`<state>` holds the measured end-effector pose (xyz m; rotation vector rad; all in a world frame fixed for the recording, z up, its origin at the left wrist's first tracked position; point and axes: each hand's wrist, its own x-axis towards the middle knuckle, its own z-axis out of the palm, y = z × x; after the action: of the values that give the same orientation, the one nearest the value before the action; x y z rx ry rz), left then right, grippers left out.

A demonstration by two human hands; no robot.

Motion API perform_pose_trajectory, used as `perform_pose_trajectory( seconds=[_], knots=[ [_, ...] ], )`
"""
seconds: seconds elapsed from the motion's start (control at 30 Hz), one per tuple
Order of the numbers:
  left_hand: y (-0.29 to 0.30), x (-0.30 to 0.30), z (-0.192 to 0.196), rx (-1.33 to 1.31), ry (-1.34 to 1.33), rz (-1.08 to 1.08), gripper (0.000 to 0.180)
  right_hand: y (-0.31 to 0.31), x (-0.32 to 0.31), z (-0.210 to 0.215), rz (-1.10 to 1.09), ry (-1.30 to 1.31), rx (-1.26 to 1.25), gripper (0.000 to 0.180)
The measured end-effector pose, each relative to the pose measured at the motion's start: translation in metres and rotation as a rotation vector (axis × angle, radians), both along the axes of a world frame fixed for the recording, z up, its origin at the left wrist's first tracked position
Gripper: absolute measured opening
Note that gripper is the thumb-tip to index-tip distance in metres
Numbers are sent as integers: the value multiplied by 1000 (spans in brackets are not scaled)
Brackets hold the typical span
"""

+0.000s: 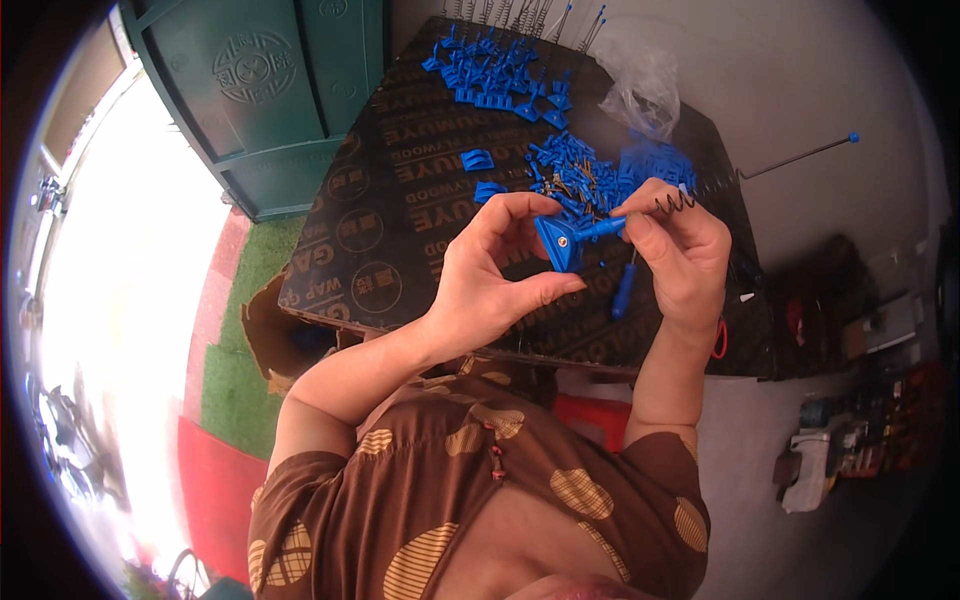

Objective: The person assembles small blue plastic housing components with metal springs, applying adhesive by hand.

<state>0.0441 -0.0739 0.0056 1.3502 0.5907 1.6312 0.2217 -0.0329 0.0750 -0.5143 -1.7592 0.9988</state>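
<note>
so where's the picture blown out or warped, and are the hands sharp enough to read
Head view: the left side by the green door is washed out white; straight edges bow toward the dark rim. The left hand and right hand are sharp on the blue plastic piece.

Daylight flooded in from the doorway (120,250) on the left, blown out to white. The dark tabletop (400,200) stayed evenly lit and sharp; fisheye edges curved and darkened.
</note>
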Motion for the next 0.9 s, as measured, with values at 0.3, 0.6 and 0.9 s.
perform_pose_trajectory(
  seconds=[0.3, 0.6, 0.9],
  knots=[
    [-2, -3, 1, -156, -130, -178, 48, 2, 0, 0, -62, -68, 15, 6],
    [-2, -5, 3, -267, -179, -294, 50, -1, 0, 4, -110, -143, 5, 10],
    [-1, -6, 2, -293, -193, -332, 52, -1, -4, 4, -130, -128, 9, 10]
  ],
)
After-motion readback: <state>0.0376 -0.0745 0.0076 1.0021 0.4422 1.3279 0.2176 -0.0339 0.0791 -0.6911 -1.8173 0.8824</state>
